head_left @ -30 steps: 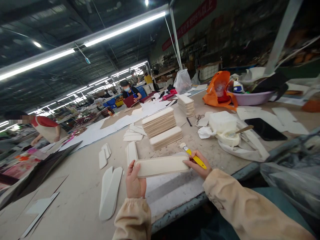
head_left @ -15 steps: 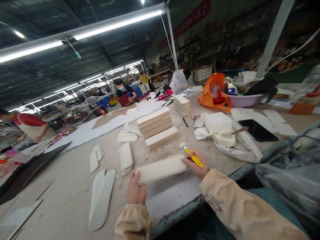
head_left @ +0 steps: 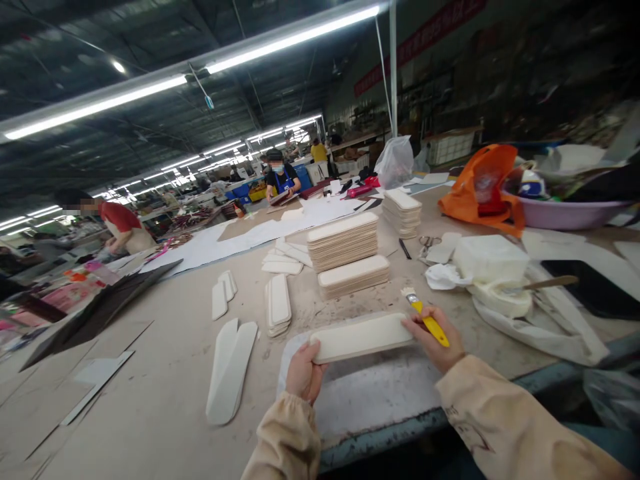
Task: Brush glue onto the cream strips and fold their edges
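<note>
Between my hands is a long cream-white panel [head_left: 363, 339] with rounded corners, like stiff board, tilted slightly up at its right end. My left hand [head_left: 304, 372] grips its left end, thumb on top. At the other end, the fingertips of my right hand [head_left: 443, 343] pinch the panel's edge. That same hand also holds a paintbrush [head_left: 431, 323] with a yellow handle, its pale bristles pointing up and away. Under the panel lies a whitish sheet [head_left: 370, 393] at the table's front edge. Just beyond stand a low stack [head_left: 354, 275] and a taller stack [head_left: 343, 241] of similar panels.
Left of the panel lie long rounded strips [head_left: 231, 373] and small pieces [head_left: 278, 300]. To the right are a white tub [head_left: 490, 259], a wooden stick [head_left: 553, 282], scissors [head_left: 429, 241], a phone [head_left: 590, 287], an orange bag [head_left: 480, 190] and a purple basin [head_left: 570, 212]. Co-workers are farther back.
The camera view has turned left, so the scene sits farther right in the picture. Both hands keep hold of the panel, and the paintbrush stays in my right hand.
</note>
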Demonstrator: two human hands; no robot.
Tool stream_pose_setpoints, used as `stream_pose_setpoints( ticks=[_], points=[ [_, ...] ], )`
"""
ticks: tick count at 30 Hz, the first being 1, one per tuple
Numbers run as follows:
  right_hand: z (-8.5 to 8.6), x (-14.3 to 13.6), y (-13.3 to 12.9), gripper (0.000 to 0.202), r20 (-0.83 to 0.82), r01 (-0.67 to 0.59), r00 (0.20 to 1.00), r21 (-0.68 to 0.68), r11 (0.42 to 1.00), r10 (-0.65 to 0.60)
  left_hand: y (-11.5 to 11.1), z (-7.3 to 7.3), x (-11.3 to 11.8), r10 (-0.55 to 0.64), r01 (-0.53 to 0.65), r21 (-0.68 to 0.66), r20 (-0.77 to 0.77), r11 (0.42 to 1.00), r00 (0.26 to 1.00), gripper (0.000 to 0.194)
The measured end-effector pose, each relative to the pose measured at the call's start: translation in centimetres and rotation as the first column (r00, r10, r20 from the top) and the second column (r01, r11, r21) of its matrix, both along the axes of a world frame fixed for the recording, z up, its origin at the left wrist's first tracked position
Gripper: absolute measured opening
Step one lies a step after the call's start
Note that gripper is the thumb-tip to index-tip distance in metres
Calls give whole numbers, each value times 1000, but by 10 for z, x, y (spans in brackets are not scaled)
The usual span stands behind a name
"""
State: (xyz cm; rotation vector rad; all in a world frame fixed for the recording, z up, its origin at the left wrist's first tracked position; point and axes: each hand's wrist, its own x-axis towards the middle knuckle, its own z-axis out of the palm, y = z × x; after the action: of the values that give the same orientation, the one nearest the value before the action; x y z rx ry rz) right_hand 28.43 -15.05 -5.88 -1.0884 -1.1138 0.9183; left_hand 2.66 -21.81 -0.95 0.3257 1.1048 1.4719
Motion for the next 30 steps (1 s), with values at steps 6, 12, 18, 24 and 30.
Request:
stream_pose_setpoints(
  ticks=[6,12,18,24,30],
  points=[
    [11,1,42,43,36,38,998,76,996,-41,35,12,-9,-68,66,-14,-262,998,963,25],
    [29,-2,127,43,204,129,968,99,987,-147,117,29,-17,52,-62,-10,-437,998,898,31],
    [44,-12,189,36,352,249,893,134,959,-281,187,30,-20,114,-171,-24,-654,985,748,24],
    [36,-21,217,30,432,251,859,112,962,-274,219,17,-21,114,-220,-19,-809,975,577,21],
    [23,-21,225,30,491,214,840,90,973,-231,220,12,-19,120,-219,24,-891,976,439,28]
  ],
)
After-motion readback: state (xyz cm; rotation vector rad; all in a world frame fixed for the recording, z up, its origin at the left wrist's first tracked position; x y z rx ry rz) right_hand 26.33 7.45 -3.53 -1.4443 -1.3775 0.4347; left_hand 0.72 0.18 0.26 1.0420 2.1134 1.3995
